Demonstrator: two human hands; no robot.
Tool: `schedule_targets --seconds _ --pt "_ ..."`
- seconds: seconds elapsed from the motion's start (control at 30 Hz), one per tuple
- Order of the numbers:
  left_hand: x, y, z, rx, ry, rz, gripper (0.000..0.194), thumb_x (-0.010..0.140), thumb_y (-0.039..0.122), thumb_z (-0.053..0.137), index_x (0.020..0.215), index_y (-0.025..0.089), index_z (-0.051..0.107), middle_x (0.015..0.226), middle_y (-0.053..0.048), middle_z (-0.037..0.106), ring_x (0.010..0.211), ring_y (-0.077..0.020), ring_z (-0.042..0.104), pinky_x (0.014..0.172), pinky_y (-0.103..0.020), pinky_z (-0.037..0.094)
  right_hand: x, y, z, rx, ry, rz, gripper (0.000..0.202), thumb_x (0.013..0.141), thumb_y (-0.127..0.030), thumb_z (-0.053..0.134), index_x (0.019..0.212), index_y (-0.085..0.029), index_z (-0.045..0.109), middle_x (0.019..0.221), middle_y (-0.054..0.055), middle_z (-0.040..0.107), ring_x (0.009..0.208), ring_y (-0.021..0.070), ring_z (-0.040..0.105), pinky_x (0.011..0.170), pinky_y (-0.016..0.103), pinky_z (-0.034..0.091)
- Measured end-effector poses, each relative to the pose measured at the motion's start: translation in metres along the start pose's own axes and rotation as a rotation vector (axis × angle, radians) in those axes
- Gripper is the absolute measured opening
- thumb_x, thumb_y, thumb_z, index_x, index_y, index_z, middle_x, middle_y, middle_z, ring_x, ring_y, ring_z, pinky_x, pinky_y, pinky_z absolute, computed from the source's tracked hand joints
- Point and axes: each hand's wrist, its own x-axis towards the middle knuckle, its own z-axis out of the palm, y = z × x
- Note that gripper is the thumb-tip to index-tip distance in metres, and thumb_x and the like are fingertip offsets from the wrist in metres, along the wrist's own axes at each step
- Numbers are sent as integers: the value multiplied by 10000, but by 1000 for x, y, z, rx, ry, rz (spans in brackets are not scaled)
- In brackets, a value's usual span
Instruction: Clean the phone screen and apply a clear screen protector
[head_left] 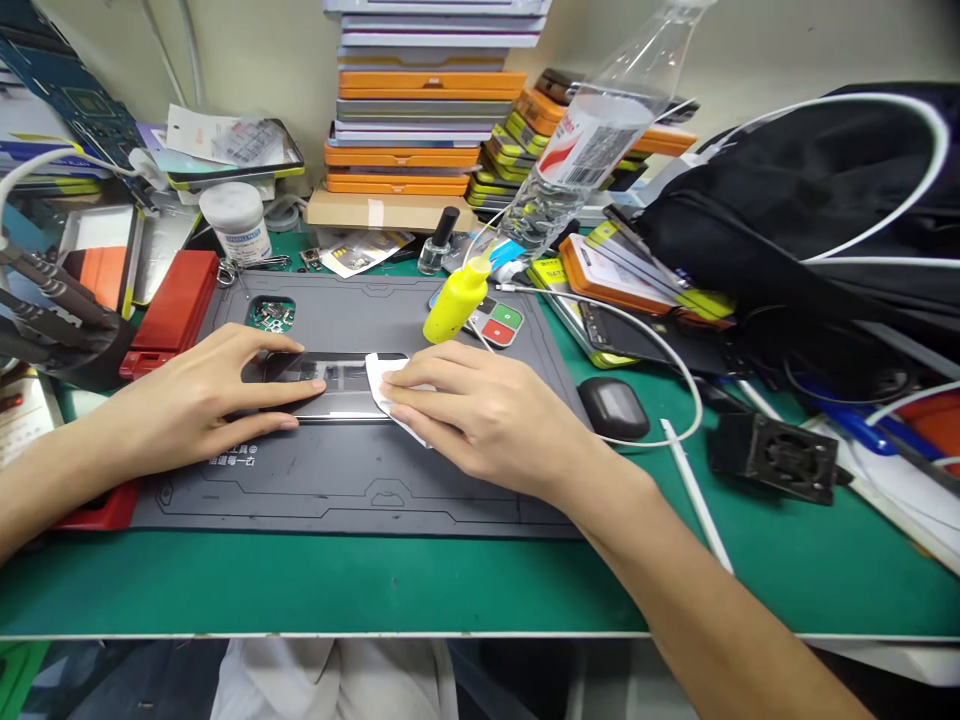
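A dark glossy phone (pixel 341 402) lies flat and sideways on the grey work mat (pixel 315 500). My left hand (pixel 214 385) rests over its left end, fingers spread, one fingertip on the glass and others along its edges. Between the pressed-together fingers of my right hand (pixel 480 405) is a folded white wipe (pixel 376 378), held against the phone's right part. That end of the phone is hidden under the wipe and the hand. Just behind my right hand stands a tilted yellow squeeze bottle (pixel 456 300).
Behind the mat are a white paste jar (pixel 236 222), a small glass bottle (pixel 435 250) and stacked boxes (pixel 409 130). A clear plastic bottle (pixel 577 150) leans at the back. On the right lie a black case (pixel 613 408), a small fan (pixel 776 455) and a white cable (pixel 694 375).
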Motion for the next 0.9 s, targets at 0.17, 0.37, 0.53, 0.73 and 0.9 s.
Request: schedule_targets --seconds 0.17,0.37,0.53,0.73,0.9 --pt "-2 -2 0 -13 6 -21 501 1348 560 664 1839 585 762 1800 -112 762 1502 -406 819 1358 -610 699 -1 5 -4 -11 -23 30 431 1336 -239 613 1134 -251 993 1247 105 1008 1099 305 886 1004 490 733" --pt "-1 -4 1 -9 3 -14 494 1357 623 624 1814 552 798 1795 -119 770 1496 -389 813 1357 -583 711 -5 7 -8 -55 26 32 425 1311 -187 648 1062 -236 988 1153 92 1003 1008 286 877 971 455 722" --pt "-1 -2 -1 38 -1 15 509 1371 549 627 1859 504 763 1793 -145 760 1496 -372 813 1355 -582 708 -6 10 0 -122 50 11 373 1334 -225 656 1181 -203 995 1236 109 1006 1055 294 894 960 451 729" --pt "-1 -3 0 53 -21 -24 510 1356 680 601 1809 554 800 1802 -102 775 1488 -388 825 1344 -548 688 -7 12 6 -166 20 39 314 1333 -214 653 1353 -184 965 1329 138 988 1173 328 905 1002 472 735" --pt "-1 -3 0 75 -45 -44 543 1368 722 526 1805 555 802 1829 -103 760 1506 -386 818 1362 -558 666 -8 12 6 -147 6 52 305 1314 -187 664 1420 -160 949 1359 165 974 1234 353 906 1046 490 743"
